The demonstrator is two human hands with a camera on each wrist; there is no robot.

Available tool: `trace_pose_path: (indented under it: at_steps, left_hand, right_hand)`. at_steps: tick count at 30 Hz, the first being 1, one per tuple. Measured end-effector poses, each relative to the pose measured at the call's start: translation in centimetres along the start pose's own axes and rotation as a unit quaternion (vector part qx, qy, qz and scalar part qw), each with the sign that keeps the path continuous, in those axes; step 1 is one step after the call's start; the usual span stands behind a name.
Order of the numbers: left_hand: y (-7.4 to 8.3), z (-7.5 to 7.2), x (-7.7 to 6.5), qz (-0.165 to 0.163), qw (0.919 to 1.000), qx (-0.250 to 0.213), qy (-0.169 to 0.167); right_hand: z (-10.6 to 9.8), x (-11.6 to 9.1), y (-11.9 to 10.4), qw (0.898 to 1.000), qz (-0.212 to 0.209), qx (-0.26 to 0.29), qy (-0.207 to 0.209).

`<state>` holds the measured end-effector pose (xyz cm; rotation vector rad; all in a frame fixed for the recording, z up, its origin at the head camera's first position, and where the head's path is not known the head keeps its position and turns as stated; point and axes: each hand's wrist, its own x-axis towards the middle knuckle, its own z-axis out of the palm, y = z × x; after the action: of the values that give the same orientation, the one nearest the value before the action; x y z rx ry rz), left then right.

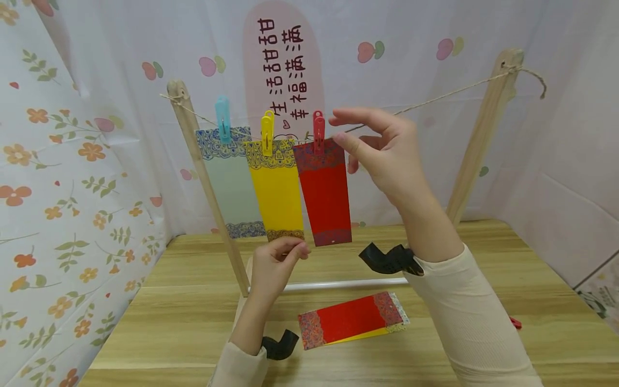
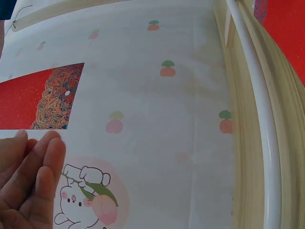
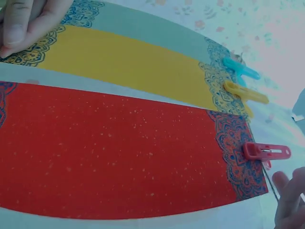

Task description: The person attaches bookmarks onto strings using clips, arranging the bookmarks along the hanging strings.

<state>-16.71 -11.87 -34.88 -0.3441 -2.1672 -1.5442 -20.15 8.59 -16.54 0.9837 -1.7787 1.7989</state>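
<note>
My right hand (image 1: 382, 142) is beside the top right corner of a red patterned paper card (image 1: 326, 199); thumb and forefinger are spread apart. A red clothes peg (image 1: 318, 133) clips that card to a string. A yellow card (image 1: 275, 193) hangs next to it from a yellow peg (image 1: 267, 133), and a pale green card (image 1: 232, 188) hangs from a light blue peg (image 1: 223, 121). My left hand (image 1: 278, 263) is at the yellow card's lower edge, fingers loosely bent. Whether it touches that card is hard to tell. In the left wrist view its fingers (image 2: 35, 176) lie near the red card's holed end.
The string runs between two wooden posts (image 1: 476, 140), with a white rod (image 1: 338, 285) low between them. On the wooden table lies a stack of cards, a red one (image 1: 353, 320) on top. Another red peg (image 1: 515, 323) shows past my right sleeve.
</note>
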Motion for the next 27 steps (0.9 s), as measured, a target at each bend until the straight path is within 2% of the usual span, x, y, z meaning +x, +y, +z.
trace_pose_path:
  at_steps: [3, 5, 9, 12, 16, 19, 22, 27]
  left_hand:
    - [0.2, -0.2, -0.5, -0.012, 0.9981, 0.023, -0.055]
    - [0.2, -0.4, -0.8, -0.019, 0.9936, 0.046, -0.101]
    - [-0.2, -0.6, -1.3, -0.028, 0.9777, 0.089, -0.188]
    - [-0.6, -0.5, -1.6, -0.029, 0.9664, 0.103, -0.234]
    - [-1.0, -0.4, -1.8, -0.037, 0.9561, 0.112, -0.268]
    - [-1.3, -0.2, -2.0, -0.047, 0.9492, 0.119, -0.287]
    - [-1.6, 0.2, -2.3, -0.056, 0.943, 0.115, -0.307]
    - [-2.3, 0.9, -2.7, -0.067, 0.9337, 0.115, -0.332]
  right_hand:
    - [-0.3, -0.6, 0.1, 1.0, -0.018, 0.017, 0.003]
    - [-0.7, -1.2, 0.0, 1.0, -0.019, 0.025, 0.003]
    - [-1.7, -2.5, 0.3, 1.0, -0.003, 0.024, -0.001]
    - [-2.5, -3.6, 0.8, 1.0, 0.018, 0.012, -0.005]
    - [-3.7, -5.0, 1.5, 0.999, 0.044, -0.026, -0.013]
    - [-4.8, -6.1, 2.0, 0.995, 0.059, -0.075, -0.024]
    - [-6.0, -7.2, 2.7, 0.99, 0.065, -0.12, -0.039]
    - [-8.2, -9.3, 3.8, 0.984, 0.067, -0.152, -0.06]
